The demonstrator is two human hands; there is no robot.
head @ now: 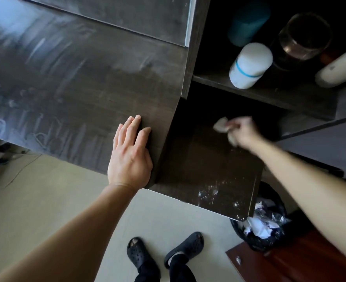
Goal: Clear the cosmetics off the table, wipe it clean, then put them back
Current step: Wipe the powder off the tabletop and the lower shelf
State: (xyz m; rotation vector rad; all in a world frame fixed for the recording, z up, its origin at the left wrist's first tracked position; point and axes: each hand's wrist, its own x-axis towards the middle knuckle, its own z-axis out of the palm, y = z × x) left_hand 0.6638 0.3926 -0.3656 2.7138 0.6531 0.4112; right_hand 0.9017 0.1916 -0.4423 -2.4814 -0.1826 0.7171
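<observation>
Tissue (221,125), bunched in right hand (242,132) fingers (240,123)

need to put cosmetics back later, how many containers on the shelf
4: teal bottle back left, white blue-banded bottle front, glass jar behind it, cream bottle far right. Dark shelf may hide more.

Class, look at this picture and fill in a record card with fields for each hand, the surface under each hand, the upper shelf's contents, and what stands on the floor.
Left hand: flat, fingers straight, resting on the table top near its corner.
Right hand: grips a crumpled pale wipe, blurred, over the lower shelf.
Marks: streaky smears on the table top.
Upper shelf: white bottle with blue band, teal container, glass jar, cream bottle.
Floor: waste bin, full of crumpled rubbish.
</observation>
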